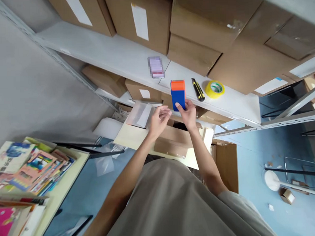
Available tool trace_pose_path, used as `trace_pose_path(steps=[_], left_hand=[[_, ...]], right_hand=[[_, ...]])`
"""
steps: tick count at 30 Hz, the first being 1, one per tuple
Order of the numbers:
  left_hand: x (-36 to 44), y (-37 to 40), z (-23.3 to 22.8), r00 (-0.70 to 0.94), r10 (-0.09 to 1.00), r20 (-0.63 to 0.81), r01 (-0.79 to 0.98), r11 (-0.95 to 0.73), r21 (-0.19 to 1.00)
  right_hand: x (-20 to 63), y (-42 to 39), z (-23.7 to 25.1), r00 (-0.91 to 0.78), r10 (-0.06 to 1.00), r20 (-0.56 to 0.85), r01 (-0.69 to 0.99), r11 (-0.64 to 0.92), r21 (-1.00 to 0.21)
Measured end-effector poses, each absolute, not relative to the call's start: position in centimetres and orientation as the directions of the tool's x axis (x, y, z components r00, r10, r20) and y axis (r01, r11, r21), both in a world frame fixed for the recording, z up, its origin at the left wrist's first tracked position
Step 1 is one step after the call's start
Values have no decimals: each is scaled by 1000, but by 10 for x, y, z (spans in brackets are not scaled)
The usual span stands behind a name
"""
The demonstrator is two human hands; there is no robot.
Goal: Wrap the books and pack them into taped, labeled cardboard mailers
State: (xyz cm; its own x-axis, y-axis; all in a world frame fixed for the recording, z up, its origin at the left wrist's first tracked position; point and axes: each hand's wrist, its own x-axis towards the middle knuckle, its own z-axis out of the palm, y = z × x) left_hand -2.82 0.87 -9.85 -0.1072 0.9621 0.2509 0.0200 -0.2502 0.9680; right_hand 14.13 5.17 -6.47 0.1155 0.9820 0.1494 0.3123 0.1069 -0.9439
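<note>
In my right hand [188,114] is a flat, blue, box-shaped thing with an orange top [178,96]. The thumb presses on its blue front and the fingers go behind its right side. It is held upright before the shelf edge; its exact kind is not clear. My left hand [159,120] is to its left, not touching it, with fingers loosely bent and nothing visible in them. Just beyond, on the grey shelf, lie a yellow and black box cutter [198,90] and a roll of yellow tape [214,89]. Further left on that shelf lies a blurred phone-like rectangle [156,67].
Large cardboard boxes [141,22] line the back of the shelf. Below my hands, a pale tabletop [131,136] bears a brown carton [171,143] and clear plastic sleeves [140,114]. Stacked books [37,167] cover a table at left. An open carton [227,163] stands at right.
</note>
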Motion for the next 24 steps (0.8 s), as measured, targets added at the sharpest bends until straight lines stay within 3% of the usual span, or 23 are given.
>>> trace_pose_path(steps=[2, 4, 10, 15, 20, 24], left_hand=[[-26, -16, -104, -82, 971, 226, 14, -226, 974], [-26, -39, -106, -65, 977, 203, 30, -202, 979], [-34, -85, -110, 35, 996, 78, 103, -81, 991], [-47, -104, -103, 143, 990, 12, 141, -32, 989], [-71, -99, -86, 52, 998, -35, 59, 32, 998], [-93, -79, -69, 55, 998, 20, 65, -23, 998]], right_hand=[[143, 7, -80, 87, 991, 98, 78, 91, -993], [142, -29, -91, 77, 997, 33, -42, 36, -998], [137, -84, -116, 79, 992, -98, -103, -90, -991], [140, -107, -121, 30, 990, -139, -18, -138, -990], [147, -119, -106, -78, 986, -149, 185, -132, -974], [151, -118, -90, -155, 971, -180, 357, -114, -927]])
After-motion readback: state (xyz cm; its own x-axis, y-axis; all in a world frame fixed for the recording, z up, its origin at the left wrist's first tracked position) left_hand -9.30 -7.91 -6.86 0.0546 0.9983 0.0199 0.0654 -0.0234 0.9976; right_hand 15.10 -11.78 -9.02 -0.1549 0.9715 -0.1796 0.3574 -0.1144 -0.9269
